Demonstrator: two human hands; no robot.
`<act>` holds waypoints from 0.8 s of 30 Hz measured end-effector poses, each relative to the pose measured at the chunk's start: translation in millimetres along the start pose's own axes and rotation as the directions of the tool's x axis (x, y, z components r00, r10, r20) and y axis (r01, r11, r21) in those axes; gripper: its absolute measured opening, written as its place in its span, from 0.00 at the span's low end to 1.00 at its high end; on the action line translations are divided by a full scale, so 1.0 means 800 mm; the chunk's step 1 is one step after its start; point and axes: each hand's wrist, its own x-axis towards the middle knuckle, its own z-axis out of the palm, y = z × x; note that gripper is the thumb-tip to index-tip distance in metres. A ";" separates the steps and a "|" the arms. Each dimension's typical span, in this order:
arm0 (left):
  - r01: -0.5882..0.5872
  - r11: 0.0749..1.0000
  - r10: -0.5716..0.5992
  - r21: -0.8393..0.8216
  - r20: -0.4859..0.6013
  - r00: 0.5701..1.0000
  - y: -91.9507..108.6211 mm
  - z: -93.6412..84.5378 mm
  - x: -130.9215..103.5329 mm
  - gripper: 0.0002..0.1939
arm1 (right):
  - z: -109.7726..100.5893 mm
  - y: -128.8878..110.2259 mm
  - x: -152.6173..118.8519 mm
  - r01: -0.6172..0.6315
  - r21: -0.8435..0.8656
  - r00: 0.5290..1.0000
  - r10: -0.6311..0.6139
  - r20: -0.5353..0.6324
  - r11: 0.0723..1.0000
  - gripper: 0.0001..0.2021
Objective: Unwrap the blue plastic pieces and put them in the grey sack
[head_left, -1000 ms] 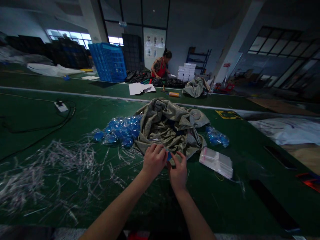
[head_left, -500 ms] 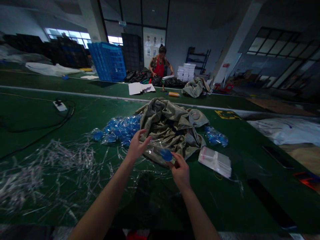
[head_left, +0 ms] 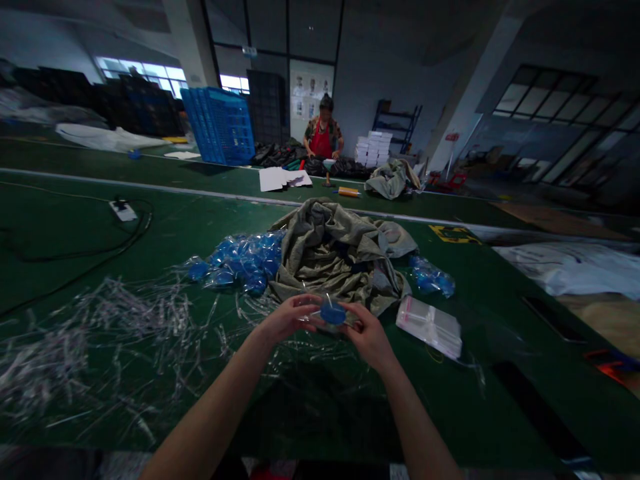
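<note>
hands: 2 on 1 blue disc [head_left: 333,313] | cloth heaps: 2

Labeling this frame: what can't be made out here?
Head view only:
- small blue piece: shape blurred, fingers of left hand and right hand cover its edges.
- clear bag around it: outline lost in glare.
- inside grey cloth sack: hidden by folds.
- forearms: cut by bottom edge.
</note>
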 end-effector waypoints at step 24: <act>-0.330 0.796 0.105 -0.508 -0.420 0.901 -0.054 0.069 0.008 0.17 | 0.042 -0.034 0.027 -0.097 0.126 0.957 0.127 -0.261 0.987 0.14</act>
